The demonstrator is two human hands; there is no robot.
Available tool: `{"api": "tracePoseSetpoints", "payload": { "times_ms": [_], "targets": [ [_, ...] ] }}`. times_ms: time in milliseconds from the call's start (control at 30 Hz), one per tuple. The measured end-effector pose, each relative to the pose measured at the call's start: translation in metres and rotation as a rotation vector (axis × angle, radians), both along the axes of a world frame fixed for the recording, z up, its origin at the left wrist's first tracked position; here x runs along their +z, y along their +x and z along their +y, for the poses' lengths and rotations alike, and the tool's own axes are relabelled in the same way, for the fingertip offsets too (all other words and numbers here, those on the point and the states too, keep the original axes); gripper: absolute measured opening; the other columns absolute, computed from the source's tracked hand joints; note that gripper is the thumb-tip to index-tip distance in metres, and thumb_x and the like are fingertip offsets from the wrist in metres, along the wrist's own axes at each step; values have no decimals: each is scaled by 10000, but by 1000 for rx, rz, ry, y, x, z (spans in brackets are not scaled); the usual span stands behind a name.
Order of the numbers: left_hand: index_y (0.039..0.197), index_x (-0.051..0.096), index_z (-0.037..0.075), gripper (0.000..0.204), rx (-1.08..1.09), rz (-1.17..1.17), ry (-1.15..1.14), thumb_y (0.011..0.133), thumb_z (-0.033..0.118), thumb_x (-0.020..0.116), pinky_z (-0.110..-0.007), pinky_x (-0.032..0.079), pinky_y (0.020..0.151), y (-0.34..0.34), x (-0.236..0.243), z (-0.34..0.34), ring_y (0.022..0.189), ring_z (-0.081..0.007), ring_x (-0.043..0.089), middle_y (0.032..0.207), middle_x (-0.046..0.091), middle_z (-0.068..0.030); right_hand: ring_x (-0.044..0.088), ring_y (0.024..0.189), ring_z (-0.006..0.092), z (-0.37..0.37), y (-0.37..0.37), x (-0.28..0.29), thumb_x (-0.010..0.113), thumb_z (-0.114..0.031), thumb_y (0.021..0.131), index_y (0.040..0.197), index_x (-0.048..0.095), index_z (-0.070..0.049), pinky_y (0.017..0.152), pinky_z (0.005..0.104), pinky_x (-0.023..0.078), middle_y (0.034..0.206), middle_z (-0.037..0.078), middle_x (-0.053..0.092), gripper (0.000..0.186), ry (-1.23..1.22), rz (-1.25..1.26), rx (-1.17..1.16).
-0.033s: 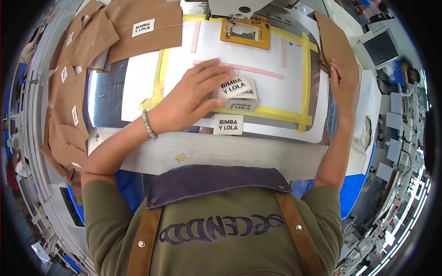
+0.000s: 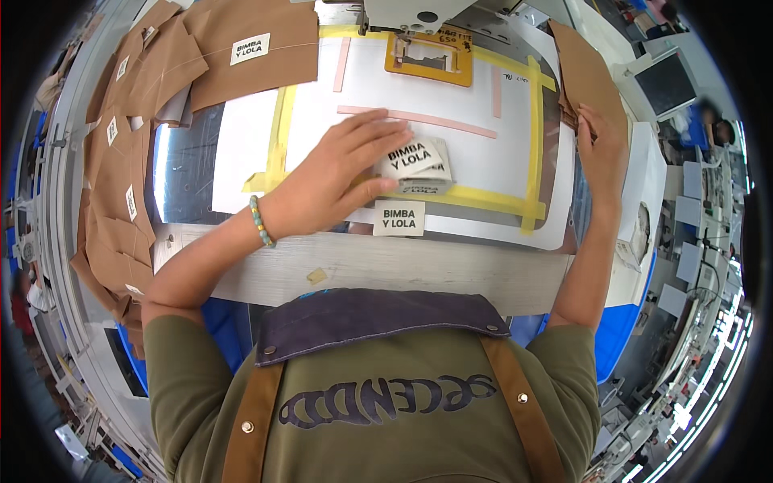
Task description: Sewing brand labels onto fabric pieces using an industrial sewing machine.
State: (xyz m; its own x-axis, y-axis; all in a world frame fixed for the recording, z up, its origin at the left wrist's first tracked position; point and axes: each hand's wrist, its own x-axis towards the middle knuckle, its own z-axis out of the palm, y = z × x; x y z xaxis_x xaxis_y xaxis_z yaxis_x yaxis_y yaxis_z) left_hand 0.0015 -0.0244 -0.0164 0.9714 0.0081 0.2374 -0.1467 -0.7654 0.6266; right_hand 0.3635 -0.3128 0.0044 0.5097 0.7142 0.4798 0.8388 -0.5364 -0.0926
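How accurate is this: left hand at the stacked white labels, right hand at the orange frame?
Not quite: the head view shows the right hand at brown sheets on the right, not the orange frame. The left hand is at the stacked labels.

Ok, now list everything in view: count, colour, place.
table: one, pale, centre
sheeting: layers unclear, white, on table
tape: several strips, yellow, around sheeting
pink strips: three, pink, on sheeting
frame: one, yellow, far centre
machine head: one, pale, top centre
label stack: one, white, near centre
loose label: one, white, at sheeting's near edge
brown pieces: many, brown, left, some labelled
brown pile: one, brown, right
screen: one, black, upper right
bins: count unclear, blue, below table
background equipment: uncountable, mixed, both edges
olive top: one, green, bottom
straps: two, brown, over olive top
bracelet: one, green-yellow, left of centre
left grip: one, bare, at label stack
right grip: one, bare, on brown pile
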Motion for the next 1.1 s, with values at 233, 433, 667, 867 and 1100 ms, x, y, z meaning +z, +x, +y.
{"api": "tracePoseSetpoints", "payload": {
  "times_ms": [233,433,667,867,1100],
  "targets": [
    [1627,492,40,611,-22,10,-18,1070,252,624,-509,315,1312,-7,3,-7,1595,-392,372,1680,481,-171,769,1013,337,13,4,6,722,-147,999,1108,818,-57,896,415,599,1106,119,816,171,14,4,-4],
    [1573,554,17,504,25,-83,-70,1094,176,568,-478,369,1283,5,12,18,1522,-375,487,1616,561,-176,760,1019,299,50,-17,0,732,-92,941,1095,796,-68,880,413,603,1145,94,810,168,38,-150,271],
    [1452,661,50,473,-11,-219,77,986,83,736,-443,577,1042,54,5,36,1243,-349,685,1384,715,-147,714,975,178,102,-76,-20,739,-83,849,1080,759,-94,790,336,581,1115,-2,755,232,-90,-295,704],
    [1288,715,43,374,-60,-284,200,920,61,777,-437,596,965,98,-6,32,1133,-346,702,1261,745,-130,719,1001,178,128,-95,-18,736,-90,858,1093,765,-95,763,335,572,1091,9,758,237,-43,-304,902],
    [1137,743,75,273,-112,-306,584,865,61,732,-386,603,902,91,-10,63,1023,-263,711,1124,754,-40,722,1147,252,90,-103,-10,766,-191,954,1188,772,-49,912,400,591,1208,42,778,274,-35,-59,648]
  ]
}}
